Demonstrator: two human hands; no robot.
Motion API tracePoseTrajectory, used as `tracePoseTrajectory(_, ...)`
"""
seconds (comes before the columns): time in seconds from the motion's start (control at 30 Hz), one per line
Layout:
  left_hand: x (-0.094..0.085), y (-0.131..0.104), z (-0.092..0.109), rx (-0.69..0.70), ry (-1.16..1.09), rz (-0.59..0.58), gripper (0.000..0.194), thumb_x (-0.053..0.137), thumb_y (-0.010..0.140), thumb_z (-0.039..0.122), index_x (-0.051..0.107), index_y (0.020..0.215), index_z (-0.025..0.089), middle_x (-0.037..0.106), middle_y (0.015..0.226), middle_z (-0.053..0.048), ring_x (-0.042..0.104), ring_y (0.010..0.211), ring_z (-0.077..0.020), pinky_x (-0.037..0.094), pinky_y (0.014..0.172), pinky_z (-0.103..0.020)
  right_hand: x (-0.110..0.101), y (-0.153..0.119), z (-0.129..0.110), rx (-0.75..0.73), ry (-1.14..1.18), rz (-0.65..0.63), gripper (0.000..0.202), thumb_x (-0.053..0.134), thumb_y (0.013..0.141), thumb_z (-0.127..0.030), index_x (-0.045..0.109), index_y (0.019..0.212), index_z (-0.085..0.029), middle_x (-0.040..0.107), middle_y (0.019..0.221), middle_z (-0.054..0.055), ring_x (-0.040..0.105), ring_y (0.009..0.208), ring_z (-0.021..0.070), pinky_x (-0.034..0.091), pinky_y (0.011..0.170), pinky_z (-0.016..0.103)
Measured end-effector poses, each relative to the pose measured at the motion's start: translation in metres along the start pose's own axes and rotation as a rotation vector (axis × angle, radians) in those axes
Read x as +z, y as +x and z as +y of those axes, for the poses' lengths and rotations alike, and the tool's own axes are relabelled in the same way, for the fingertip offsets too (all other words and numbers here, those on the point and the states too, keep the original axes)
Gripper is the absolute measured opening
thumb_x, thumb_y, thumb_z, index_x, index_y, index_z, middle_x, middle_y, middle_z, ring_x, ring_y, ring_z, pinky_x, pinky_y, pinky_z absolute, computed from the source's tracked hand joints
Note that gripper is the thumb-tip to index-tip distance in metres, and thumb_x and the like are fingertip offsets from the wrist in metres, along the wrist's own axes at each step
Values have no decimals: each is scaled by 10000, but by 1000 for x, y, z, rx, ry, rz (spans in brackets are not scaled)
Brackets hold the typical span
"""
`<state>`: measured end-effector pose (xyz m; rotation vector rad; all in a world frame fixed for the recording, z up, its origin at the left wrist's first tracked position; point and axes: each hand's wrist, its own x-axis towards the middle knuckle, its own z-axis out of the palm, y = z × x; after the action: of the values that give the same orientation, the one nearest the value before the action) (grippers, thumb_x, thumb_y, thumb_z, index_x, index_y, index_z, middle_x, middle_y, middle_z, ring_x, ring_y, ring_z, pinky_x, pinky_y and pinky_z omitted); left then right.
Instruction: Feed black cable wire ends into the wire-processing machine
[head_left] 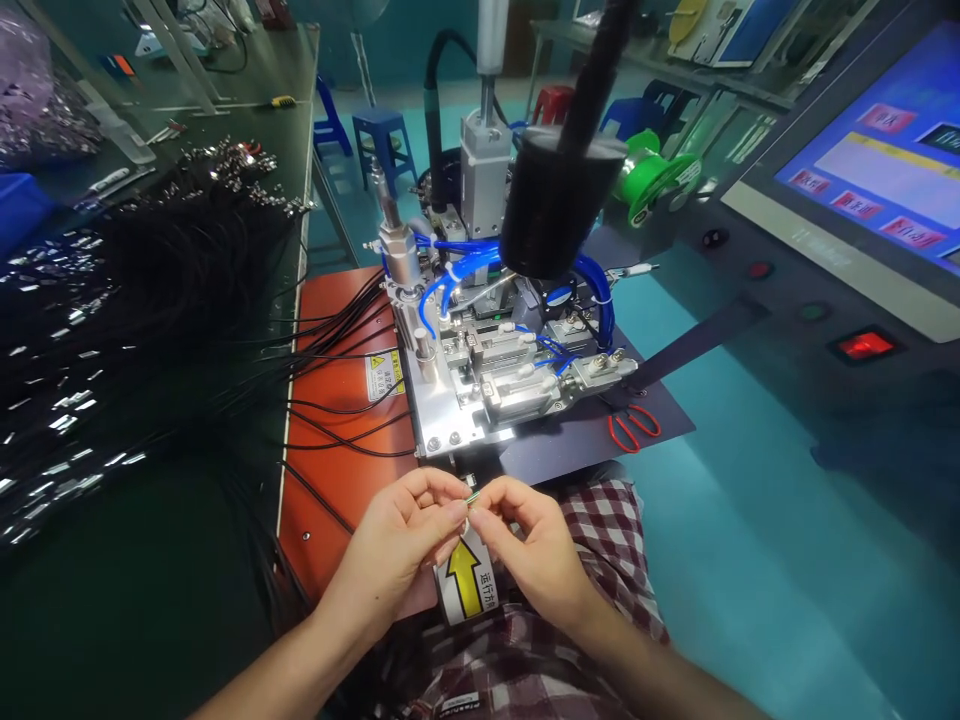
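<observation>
My left hand (412,525) and my right hand (525,530) meet just in front of the machine's near edge. Both pinch a small piece with thin greenish strands (472,497) showing between the fingertips; it looks like fine wire ends, too small to make out fully. Beyond my hands stands the metal machine (517,390) with blue air tubes (469,265). Below my fingers is a white label with a yellow arrow (466,580).
Black cables (337,335) run from a heap on the left bench across the orange plate (330,490). Red-handled scissors (634,428) lie right of the machine. A black nozzle (559,205) hangs over it. A control screen (885,170) stands at right, a green spool (652,180) behind.
</observation>
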<state>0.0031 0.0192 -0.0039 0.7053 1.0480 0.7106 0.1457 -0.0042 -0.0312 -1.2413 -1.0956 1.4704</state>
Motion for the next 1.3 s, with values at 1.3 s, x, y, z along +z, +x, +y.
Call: tracePoseTrajectory(1.3, 1, -18, 12, 87, 287, 56, 123, 650, 774, 275, 644, 780, 153, 577, 638, 23, 471, 565, -67, 362, 516, -153, -6, 5, 3, -20, 280, -186, 161, 547, 875, -264, 515, 746, -172, 397, 592, -60, 332, 511, 68, 281, 484, 202)
